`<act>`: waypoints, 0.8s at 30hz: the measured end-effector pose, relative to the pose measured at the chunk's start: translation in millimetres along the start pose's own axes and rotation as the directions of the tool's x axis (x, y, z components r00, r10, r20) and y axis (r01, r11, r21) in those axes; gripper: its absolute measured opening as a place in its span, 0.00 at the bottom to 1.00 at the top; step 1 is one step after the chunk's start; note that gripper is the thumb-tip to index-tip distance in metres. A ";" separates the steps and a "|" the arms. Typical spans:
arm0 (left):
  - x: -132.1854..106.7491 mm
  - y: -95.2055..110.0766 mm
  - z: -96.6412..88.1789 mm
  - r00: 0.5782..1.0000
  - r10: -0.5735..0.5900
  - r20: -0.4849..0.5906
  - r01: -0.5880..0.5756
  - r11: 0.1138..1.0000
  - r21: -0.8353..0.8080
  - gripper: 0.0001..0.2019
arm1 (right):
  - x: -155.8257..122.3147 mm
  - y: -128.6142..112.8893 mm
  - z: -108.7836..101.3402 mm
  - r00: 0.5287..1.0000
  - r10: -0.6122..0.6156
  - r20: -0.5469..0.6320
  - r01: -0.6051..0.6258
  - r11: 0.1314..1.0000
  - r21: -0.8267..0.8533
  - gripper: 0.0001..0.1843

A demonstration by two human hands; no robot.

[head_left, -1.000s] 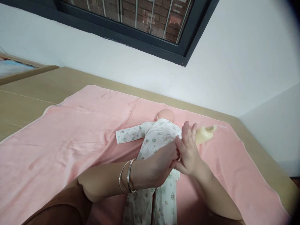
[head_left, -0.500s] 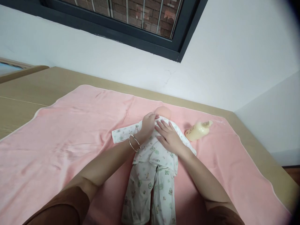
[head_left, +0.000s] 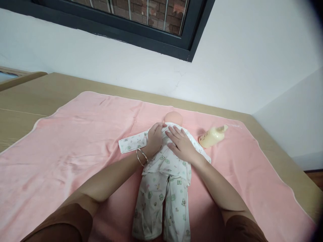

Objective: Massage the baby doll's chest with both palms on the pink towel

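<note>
A baby doll (head_left: pixel 173 117) lies on its front or back, I cannot tell which, with its smooth head away from me. It wears a white printed shirt (head_left: pixel 168 161) and matching trousers (head_left: pixel 151 205). My left hand (head_left: pixel 154 137), with a bangle at the wrist, is curled over the shirt at the shoulder and collar, its fingers together; the thumb is hidden. Resting flat on the upper shirt, my right hand (head_left: pixel 183 144) has its fingers spread and holds nothing. One shirt sleeve (head_left: pixel 132 143) stretches out to the left.
A pale yellow pump bottle (head_left: pixel 212 137) is right of the doll. Under both is a pink blanket (head_left: pixel 75 144) spread over a wooden surface (head_left: pixel 63 82). Behind rises a white wall (head_left: pixel 113 64) with a dark window frame (head_left: pixel 185 53).
The view has shifted slightly. My left hand has tilted a little at the collar, its fingers still over the shirt. My right hand stays flat on the shirt.
</note>
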State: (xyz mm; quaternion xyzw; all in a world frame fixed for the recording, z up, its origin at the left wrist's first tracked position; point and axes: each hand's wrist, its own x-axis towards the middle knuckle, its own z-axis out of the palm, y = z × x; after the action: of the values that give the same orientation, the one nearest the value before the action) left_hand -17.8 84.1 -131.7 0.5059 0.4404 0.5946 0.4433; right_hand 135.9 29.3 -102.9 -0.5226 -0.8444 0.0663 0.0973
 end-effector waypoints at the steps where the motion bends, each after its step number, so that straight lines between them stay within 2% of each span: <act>1: -1.0 -0.2 -0.8 1.000 0.009 0.010 -0.009 1.000 0.028 0.14 | 1.8 2.5 0.3 0.997 0.080 -0.021 -0.080 0.997 0.012 0.34; 3: -2.6 -0.1 -1.8 1.000 0.018 0.024 -0.020 0.997 0.071 0.15 | 0.5 -1.1 3.8 0.966 0.249 -0.065 -0.249 0.969 0.013 0.38; 5: -3.6 0.4 -2.0 0.999 0.022 0.038 -0.025 0.996 0.088 0.15 | -5.9 -13.0 9.5 0.939 0.331 -0.097 -0.334 0.942 -0.015 0.40; 7: -4.0 0.6 -1.7 0.998 0.028 0.050 -0.032 0.996 0.088 0.15 | -12.4 -24.6 14.2 0.949 0.295 -0.113 -0.303 0.952 -0.051 0.38; 9: -3.9 0.4 -1.2 0.998 0.033 0.056 -0.038 0.996 0.085 0.15 | -13.8 -27.0 15.5 0.971 0.204 -0.122 -0.213 0.975 -0.063 0.35; 13: -3.3 0.2 -0.4 0.997 0.049 0.053 -0.054 0.995 0.085 0.14 | 0.7 -2.5 9.0 0.995 0.024 -0.095 -0.024 1.000 0.000 0.32; 14: -3.3 0.5 -0.2 0.997 0.050 0.053 -0.055 0.995 0.087 0.14 | 4.6 4.4 7.2 0.996 0.015 -0.086 -0.013 1.000 0.026 0.33; 17: -3.7 1.6 -0.2 0.997 0.041 0.058 -0.047 0.994 0.102 0.14 | 7.8 9.2 5.3 0.988 0.125 -0.094 -0.121 0.991 0.053 0.37; 20: -4.5 1.8 -0.8 0.997 0.043 0.059 -0.050 0.991 0.121 0.14 | -1.3 -7.8 7.0 0.965 0.236 -0.111 -0.238 0.971 -0.002 0.38; 24: -5.2 1.8 -1.6 0.996 0.052 0.068 -0.061 0.990 0.130 0.14 | -9.5 -20.6 6.5 0.983 0.135 -0.122 -0.142 0.988 -0.055 0.33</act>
State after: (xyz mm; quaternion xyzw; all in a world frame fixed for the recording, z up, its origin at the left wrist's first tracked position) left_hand -19.1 78.5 -131.3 0.5651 0.4497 0.5600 0.4059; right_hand 120.5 11.5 -105.8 -0.5858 -0.8005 0.0151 0.1255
